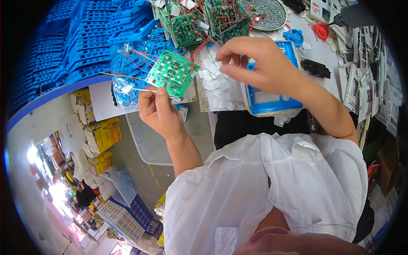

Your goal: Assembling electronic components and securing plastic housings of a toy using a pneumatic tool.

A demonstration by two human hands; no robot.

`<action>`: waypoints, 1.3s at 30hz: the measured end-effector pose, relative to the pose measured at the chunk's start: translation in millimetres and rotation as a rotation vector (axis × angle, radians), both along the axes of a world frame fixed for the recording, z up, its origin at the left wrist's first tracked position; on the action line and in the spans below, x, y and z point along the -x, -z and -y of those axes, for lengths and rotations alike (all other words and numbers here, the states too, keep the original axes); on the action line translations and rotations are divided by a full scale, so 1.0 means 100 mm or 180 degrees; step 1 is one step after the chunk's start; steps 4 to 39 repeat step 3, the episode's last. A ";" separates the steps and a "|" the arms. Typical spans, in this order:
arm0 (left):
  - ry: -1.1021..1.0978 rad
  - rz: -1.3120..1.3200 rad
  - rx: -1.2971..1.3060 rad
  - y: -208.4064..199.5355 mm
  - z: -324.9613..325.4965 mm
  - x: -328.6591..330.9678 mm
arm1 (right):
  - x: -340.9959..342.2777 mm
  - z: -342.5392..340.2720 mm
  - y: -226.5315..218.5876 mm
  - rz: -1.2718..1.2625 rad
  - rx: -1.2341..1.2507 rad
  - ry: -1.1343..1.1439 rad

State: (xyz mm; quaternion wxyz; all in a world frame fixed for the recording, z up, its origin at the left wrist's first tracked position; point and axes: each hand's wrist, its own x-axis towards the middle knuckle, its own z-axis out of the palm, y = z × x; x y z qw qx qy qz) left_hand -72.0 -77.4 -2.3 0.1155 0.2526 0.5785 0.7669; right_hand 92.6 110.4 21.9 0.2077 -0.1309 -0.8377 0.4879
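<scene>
My left hand (160,111) pinches a green circuit board (172,73) at its lower edge, thumb on top. Thin red and yellow wires trail from the board toward the left. My right hand (268,63) hovers to the right of the board, fingers curved and apart from the thumb, with nothing visible between them. Beneath that hand and wrist lies a blue plastic housing (293,104) with a rectangular window, partly covered by the arm. Small white paper-like pieces (219,87) are spread on the table between the two hands.
Blue plastic parts (72,55) are stacked high at the left. More wired circuit boards (187,30) pile up at the back, beside a round silvery tray (272,17). White plastic parts (361,80) crowd the right side. A translucent bin (146,142) sits below the table edge.
</scene>
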 end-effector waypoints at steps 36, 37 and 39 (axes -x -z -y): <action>0.0188 -0.0193 -0.0032 0.02 0.07 -0.03 | -0.03 0.13 -0.08 -0.0020 0.0391 -0.0185; 0.0188 -0.0193 -0.0032 0.02 0.07 -0.03 | -0.03 0.13 -0.08 -0.0020 0.0391 -0.0185; 0.0188 -0.0193 -0.0032 0.02 0.07 -0.03 | -0.03 0.13 -0.08 -0.0020 0.0391 -0.0185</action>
